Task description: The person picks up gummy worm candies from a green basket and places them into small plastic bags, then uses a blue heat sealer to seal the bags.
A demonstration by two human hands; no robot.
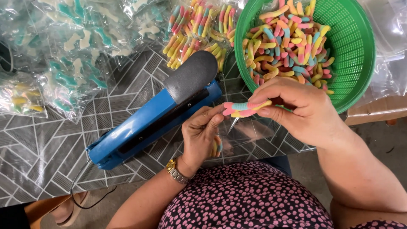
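Head view: right hand [303, 111] pinches gummy worms [246, 108] beside the green basket [354, 51]; left hand [202, 135] curls around a clear bag [250, 133] at the tabletop's [38, 157] near edge.

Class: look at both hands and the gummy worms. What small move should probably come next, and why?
Probably lowering the gummy worms pinched in the right hand into the clear bag that the left hand holds open just below. The worms sit right above the bag's mouth, and some already lie inside it.

blue heat sealer [152, 123] blocking left, green basket [352, 51] close right, candy bags [76, 55] crowding behind, bare tabletop [38, 152] lower left
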